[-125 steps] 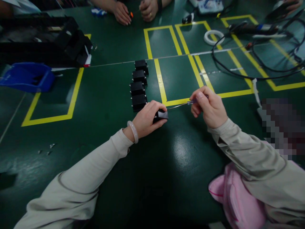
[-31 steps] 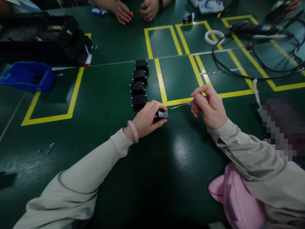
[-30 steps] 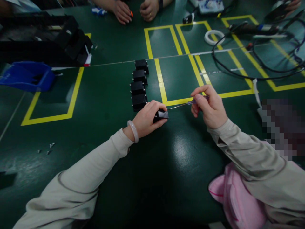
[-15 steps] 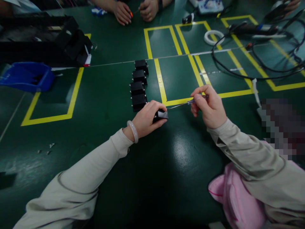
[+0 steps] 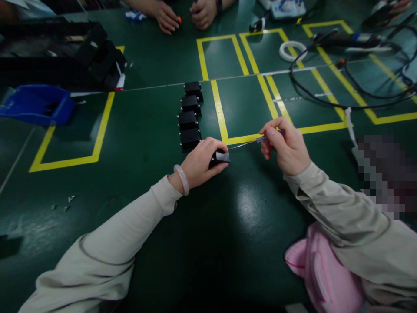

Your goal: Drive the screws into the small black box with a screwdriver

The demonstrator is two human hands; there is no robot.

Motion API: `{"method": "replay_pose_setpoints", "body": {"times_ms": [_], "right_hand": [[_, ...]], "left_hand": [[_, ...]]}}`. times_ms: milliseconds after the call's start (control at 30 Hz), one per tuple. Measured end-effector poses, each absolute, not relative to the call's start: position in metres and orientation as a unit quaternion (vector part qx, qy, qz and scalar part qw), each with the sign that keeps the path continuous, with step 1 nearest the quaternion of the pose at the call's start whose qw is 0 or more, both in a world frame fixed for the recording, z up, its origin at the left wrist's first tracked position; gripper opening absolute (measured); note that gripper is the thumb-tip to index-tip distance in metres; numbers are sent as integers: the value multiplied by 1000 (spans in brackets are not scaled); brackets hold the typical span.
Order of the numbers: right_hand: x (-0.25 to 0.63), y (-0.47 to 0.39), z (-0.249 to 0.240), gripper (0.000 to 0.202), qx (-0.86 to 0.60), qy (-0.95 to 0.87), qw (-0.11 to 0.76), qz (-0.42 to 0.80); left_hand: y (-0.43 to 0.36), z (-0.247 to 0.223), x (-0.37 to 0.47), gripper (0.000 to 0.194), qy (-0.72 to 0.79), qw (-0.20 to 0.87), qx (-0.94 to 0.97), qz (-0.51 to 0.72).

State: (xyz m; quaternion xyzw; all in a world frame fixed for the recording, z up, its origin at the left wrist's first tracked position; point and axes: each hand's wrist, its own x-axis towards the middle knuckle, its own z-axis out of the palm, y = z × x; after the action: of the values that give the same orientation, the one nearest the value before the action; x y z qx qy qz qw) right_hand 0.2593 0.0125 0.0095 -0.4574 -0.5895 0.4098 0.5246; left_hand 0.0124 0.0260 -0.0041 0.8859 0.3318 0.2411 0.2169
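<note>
My left hand (image 5: pixel 202 161) is closed around a small black box (image 5: pixel 222 157) and holds it on the green table. A screwdriver (image 5: pixel 247 143) is in my right hand (image 5: pixel 286 145), its handle pinched between thumb and fingers. The thin shaft points left, and its tip meets the right side of the box near my left fingertips; the exact contact is too small to make out. Just beyond my left hand, several similar black boxes (image 5: pixel 189 119) stand in a row, with small shiny screws at their sides.
Several loose screws (image 5: pixel 67 204) lie at the left. Farther back are a blue bin (image 5: pixel 39 104) and a large black tray (image 5: pixel 48 56). Another person's hands (image 5: pixel 185 17) are across the table. A tape roll (image 5: pixel 292 51), a black cable (image 5: pixel 312 98) and pink cloth (image 5: pixel 325 269) are to the right.
My right hand and the screwdriver have shifted very slightly. The black box and my left hand stay where they were.
</note>
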Motion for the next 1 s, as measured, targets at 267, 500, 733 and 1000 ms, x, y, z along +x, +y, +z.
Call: {"method": "replay_pose_setpoints", "body": {"times_ms": [267,500,733,1000], "right_hand": [[260,16,9,30,-446,-588,526,422],[258,14,10,35,-443,-590,530,418],[259,14,9,29,-444,-586,526,426],[258,15,8,33,-447,-587,532,415]], "left_hand": [[25,-3,13,25,337,224,883,239],[26,-3,12,25,334,221,884,242],[27,-4,12,26,334,225,884,236],[26,-4,12,28,335,219,886,235]]}}
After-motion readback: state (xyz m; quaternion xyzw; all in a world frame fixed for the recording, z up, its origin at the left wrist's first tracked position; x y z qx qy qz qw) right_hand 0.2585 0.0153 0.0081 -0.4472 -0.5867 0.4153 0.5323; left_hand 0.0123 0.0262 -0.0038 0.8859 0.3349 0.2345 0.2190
